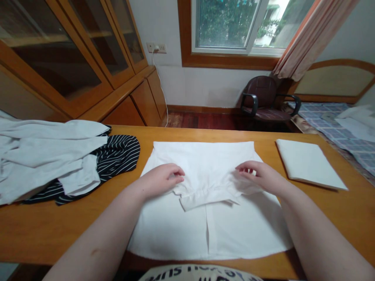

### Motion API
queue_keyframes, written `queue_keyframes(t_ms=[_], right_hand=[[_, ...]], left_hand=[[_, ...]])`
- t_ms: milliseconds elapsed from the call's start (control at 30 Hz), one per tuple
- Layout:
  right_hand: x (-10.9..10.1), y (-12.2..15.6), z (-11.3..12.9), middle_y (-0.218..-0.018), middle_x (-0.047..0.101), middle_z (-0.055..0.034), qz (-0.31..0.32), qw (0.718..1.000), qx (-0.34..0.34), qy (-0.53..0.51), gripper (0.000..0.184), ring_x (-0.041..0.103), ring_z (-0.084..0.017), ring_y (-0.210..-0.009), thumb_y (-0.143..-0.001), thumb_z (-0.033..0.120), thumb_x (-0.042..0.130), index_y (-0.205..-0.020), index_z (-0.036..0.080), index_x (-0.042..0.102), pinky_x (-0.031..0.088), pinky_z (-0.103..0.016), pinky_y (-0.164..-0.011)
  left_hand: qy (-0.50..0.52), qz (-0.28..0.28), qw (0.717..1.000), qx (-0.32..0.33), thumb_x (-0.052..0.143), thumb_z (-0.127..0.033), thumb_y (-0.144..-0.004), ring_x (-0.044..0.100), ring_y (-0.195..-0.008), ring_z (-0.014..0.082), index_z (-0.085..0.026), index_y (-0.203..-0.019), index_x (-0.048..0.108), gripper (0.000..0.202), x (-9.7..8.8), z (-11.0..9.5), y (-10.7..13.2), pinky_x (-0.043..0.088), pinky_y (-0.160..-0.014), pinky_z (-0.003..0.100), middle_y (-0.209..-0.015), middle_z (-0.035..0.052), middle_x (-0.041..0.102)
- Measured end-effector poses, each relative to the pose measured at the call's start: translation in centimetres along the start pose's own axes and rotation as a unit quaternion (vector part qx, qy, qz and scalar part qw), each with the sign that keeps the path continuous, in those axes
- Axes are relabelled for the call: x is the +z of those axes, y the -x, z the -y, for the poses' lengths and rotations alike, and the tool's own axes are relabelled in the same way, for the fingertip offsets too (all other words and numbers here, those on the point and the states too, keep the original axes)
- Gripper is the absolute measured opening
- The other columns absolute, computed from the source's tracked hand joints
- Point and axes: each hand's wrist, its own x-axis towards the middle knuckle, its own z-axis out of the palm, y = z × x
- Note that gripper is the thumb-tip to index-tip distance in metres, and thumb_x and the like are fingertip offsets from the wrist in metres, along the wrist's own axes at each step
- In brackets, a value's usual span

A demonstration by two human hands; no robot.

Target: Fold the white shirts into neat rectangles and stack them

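Observation:
A white shirt [172, 230] lies on the wooden table in front of me. Its upper part is folded down over the body, with the collar [195, 201] pointing toward me and the button placket running down to the lower hem. My left hand [164, 177] is at the left side of the folded part, fingers slightly curved, with a gap between thumb and fingertips. Over the right side of the fold is my right hand [258, 175], its fingers loosely spread. Neither hand grips the cloth; whether the fingertips touch it, I cannot tell.
Left on the table [88, 230] lie white garments [43, 156] over a black striped one [124, 152]. A flat white pad or board [310, 162] rests at the right. Beyond stand a glass-doored cabinet [120, 84], an office chair [260, 97] and a bed [328, 121].

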Motion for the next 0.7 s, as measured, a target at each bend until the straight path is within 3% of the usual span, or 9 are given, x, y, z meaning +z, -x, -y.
queue_keyframes(t_ms=[67,100,167,267,367,433,500,600,700], right_hand=[[0.7,-0.3,0.4,-0.119,0.062,-0.0092,-0.072,0.997,-0.037,0.015,0.041,0.058,-0.024,-0.106,-0.088,0.048,0.045,-0.115,0.022,0.062,0.046,-0.038,-0.09],[1.4,-0.4,0.7,-0.129,0.056,-0.0097,-0.072,0.995,-0.061,0.02,0.044,0.053,-0.025,-0.116,-0.088,0.048,0.046,-0.122,0.023,0.058,0.043,-0.04,-0.096],[3.1,-0.6,1.2,-0.146,0.039,-0.0116,-0.001,0.994,-0.098,0.044,0.06,0.037,-0.027,-0.133,-0.084,0.05,0.054,-0.136,0.023,0.046,0.032,-0.044,-0.107],[5.4,-1.1,1.7,-0.155,0.012,-0.0161,0.127,0.981,-0.089,0.12,0.095,0.009,-0.033,-0.142,-0.069,0.051,0.07,-0.147,0.019,0.028,0.015,-0.05,-0.113],[6.1,-1.3,1.8,-0.155,0.002,-0.0176,0.16,0.972,-0.077,0.151,0.111,0.0,-0.035,-0.141,-0.061,0.055,0.076,-0.149,0.018,0.02,0.007,-0.052,-0.114],[5.9,-1.3,1.8,-0.155,0.002,-0.0167,0.146,0.975,-0.09,0.14,0.106,-0.001,-0.034,-0.141,-0.066,0.061,0.07,-0.15,0.019,0.02,0.008,-0.052,-0.114],[5.6,-1.2,1.9,-0.155,0.004,-0.0145,0.107,0.981,-0.104,0.125,0.095,-0.001,-0.032,-0.142,-0.075,0.065,0.058,-0.15,0.021,0.019,0.008,-0.052,-0.113],[6.2,-1.4,2.2,-0.156,0.005,-0.0124,0.065,0.983,-0.122,0.123,0.082,-0.001,-0.029,-0.142,-0.084,0.063,0.045,-0.15,0.022,0.017,0.009,-0.053,-0.113],[7.5,-1.9,2.4,-0.155,0.006,-0.0144,0.076,0.975,-0.131,0.162,0.082,0.0,-0.03,-0.142,-0.085,0.063,0.043,-0.15,0.02,0.019,0.008,-0.054,-0.113]], left_hand=[[-0.036,-0.073,0.997,0.013,0.044,-0.044,-0.089,0.055,-0.111,0.0217,-0.022,-0.112,0.062,0.037,0.1,0.1,-0.3,0.039,-0.098,0.035,-0.119,0.006,0.062],[-0.052,-0.078,0.995,0.027,0.044,-0.044,-0.089,0.049,-0.12,0.0227,-0.022,-0.119,0.059,0.04,0.4,0.1,-0.5,0.035,-0.103,0.037,-0.129,0.007,0.056],[-0.079,-0.02,0.995,0.064,0.049,-0.048,-0.087,0.032,-0.135,0.0256,-0.027,-0.134,0.048,0.051,1.3,0.2,-0.8,0.026,-0.11,0.041,-0.147,0.0057,0.038],[-0.122,0.125,0.98,0.097,0.068,-0.053,-0.071,0.005,-0.143,0.0334,-0.035,-0.145,0.028,0.085,3.0,0.4,-1.3,0.011,-0.113,0.052,-0.157,0.0033,0.008],[-0.145,0.182,0.968,0.091,0.076,-0.057,-0.059,-0.004,-0.141,0.0366,-0.035,-0.148,0.017,0.108,3.7,0.8,-1.6,0.006,-0.112,0.055,-0.157,0.0068,-0.003],[-0.137,0.183,0.969,0.091,0.072,-0.061,-0.062,-0.006,-0.141,0.0355,-0.035,-0.148,0.014,0.107,3.6,1.0,-1.6,0.007,-0.113,0.053,-0.156,0.0072,-0.006],[-0.122,0.164,0.975,0.082,0.059,-0.064,-0.074,-0.007,-0.141,0.0332,-0.035,-0.148,0.013,0.092,3.4,0.9,-1.6,0.008,-0.113,0.052,-0.156,0.0061,-0.007],[-0.126,0.094,0.986,0.049,0.037,-0.06,-0.089,-0.01,-0.142,0.0291,-0.033,-0.149,0.013,0.07,3.6,0.6,-1.9,0.006,-0.113,0.051,-0.156,0.0053,-0.007],[-0.156,0.052,0.986,0.028,0.036,-0.059,-0.09,-0.008,-0.142,0.0278,-0.032,-0.149,0.016,0.068,4.2,1.1,-2.8,0.004,-0.114,0.05,-0.156,0.0052,-0.003]])
